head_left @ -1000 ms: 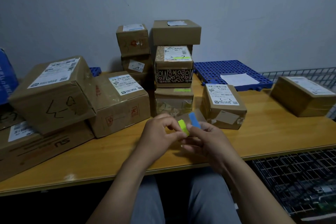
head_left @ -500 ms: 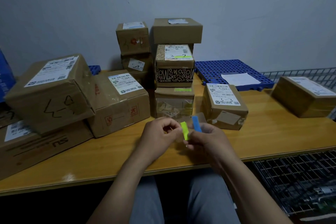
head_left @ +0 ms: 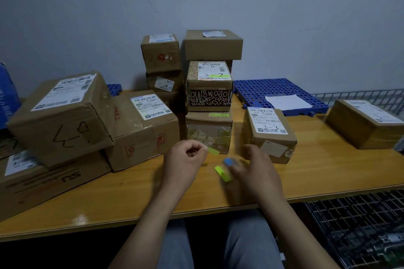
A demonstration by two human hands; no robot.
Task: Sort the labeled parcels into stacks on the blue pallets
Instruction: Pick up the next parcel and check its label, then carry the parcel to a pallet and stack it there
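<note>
The left hand (head_left: pixel 185 159) has its grip pinched on a green sticky strip (head_left: pixel 213 150) at the fingertips. The right hand (head_left: pixel 255 170), blurred, grips a green and blue tab pad (head_left: pixel 224 172) above the counter (head_left: pixel 131 199), near its front edge. Parcels (head_left: pixel 209 85) stand stacked toward the back edge. A blue pallet (head_left: pixel 251 91) at the back right corner carries a white sheet (head_left: pixel 286 101).

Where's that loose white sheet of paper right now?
In the head view the white sheet of paper lies at the right rear of the wooden table, on the blue perforated plastic pallet, behind the small cardboard parcel marked 3-3.
</note>
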